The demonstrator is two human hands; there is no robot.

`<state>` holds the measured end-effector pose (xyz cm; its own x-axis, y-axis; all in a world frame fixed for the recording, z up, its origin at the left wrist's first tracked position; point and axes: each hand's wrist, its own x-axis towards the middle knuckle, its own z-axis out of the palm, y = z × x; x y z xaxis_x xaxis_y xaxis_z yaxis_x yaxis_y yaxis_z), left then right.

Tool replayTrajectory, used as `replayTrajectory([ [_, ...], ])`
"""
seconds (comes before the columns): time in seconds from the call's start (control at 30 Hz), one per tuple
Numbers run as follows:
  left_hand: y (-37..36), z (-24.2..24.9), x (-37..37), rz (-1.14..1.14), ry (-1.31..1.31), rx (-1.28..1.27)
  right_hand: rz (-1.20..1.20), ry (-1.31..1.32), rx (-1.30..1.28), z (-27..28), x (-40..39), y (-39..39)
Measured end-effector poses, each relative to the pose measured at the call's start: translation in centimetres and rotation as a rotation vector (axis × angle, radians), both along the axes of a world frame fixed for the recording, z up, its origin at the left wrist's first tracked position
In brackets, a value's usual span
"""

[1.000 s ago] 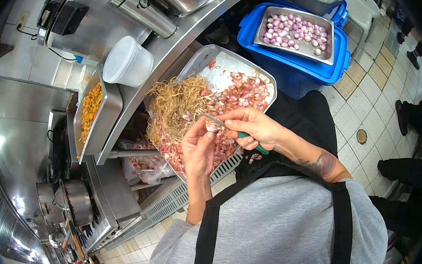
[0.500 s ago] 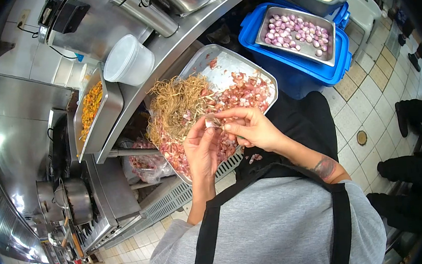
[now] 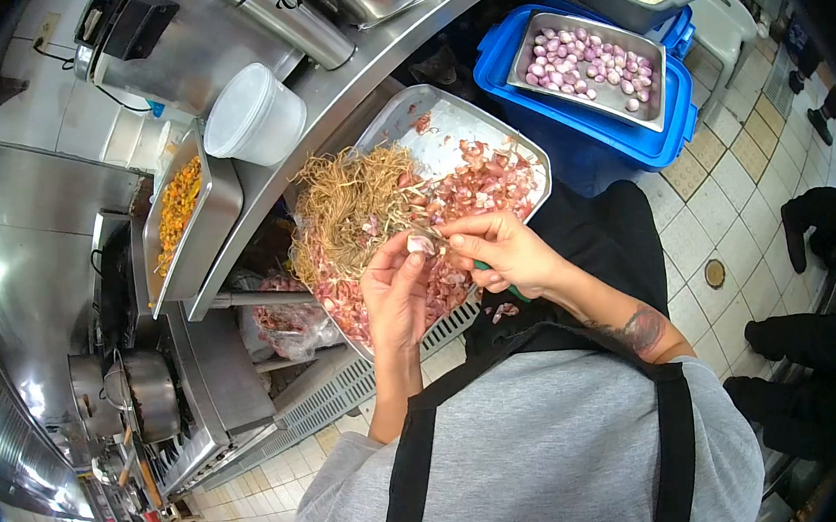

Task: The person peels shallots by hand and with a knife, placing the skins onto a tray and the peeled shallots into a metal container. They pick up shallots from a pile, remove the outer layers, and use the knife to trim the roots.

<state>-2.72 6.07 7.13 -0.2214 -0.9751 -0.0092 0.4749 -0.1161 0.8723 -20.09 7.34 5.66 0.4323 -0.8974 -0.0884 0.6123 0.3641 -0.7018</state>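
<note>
Between the thumb and fingers of my left hand (image 3: 397, 288) sits a small pale pink shallot (image 3: 420, 245). My right hand (image 3: 509, 256) is closed around a knife with a green handle (image 3: 483, 265), its fingertips close beside the shallot. Most of the blade is hidden or too small to make out. Under both hands lies a large metal tray (image 3: 447, 119) with loose reddish shallot skins and pieces (image 3: 491, 180). A tangled heap of dry, straw-coloured stringy stalks or roots (image 3: 344, 208) covers the tray's left part.
A steel pan (image 3: 661, 110) of peeled shallots rests on a blue lid (image 3: 672, 151) at the upper right. Behind it is a grey tub (image 3: 650, 14) of white shreds. The steel counter (image 3: 325, 110) carries a white plastic tub (image 3: 252, 121). Other people's dark-clothed legs (image 3: 807, 336) are at right.
My right hand has drawn slightly away from the shallot and turned, showing more of the green handle. The shallot's pale side is more exposed in my left hand.
</note>
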Motion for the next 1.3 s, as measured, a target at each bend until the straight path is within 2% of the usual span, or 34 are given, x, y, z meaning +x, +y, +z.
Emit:
replayTrajectory([
  [0.17,-0.5,0.4,0.4,-0.104,0.031,0.040,0.119,-0.267,0.197,-1.2,-0.4,-0.5],
  [0.37,-0.1,0.1,-0.7,0.039,-0.048,0.063,-0.083,0.151,-0.088,-0.5,0.5,-0.1],
  [0.47,0.2,-0.1,-1.0,0.112,-0.165,-0.030,-0.045,0.124,-0.138,-0.6,0.6,0.1],
  [0.67,0.1,-0.2,-1.0,0.093,-0.140,-0.028,0.035,-0.068,0.103,-0.4,0.0,-0.1],
  [0.97,-0.3,0.5,-0.7,0.034,-0.227,-0.045,-0.255,0.166,-0.099,-0.7,0.6,-0.6],
  [1.17,-0.4,1.1,-0.9,-0.005,-0.183,0.003,-0.263,0.284,-0.142,-1.2,0.2,-1.1],
  [1.3,-0.4,0.6,-0.7,0.084,-0.296,-0.092,-0.164,0.252,-0.224,-0.9,0.0,-0.8],
])
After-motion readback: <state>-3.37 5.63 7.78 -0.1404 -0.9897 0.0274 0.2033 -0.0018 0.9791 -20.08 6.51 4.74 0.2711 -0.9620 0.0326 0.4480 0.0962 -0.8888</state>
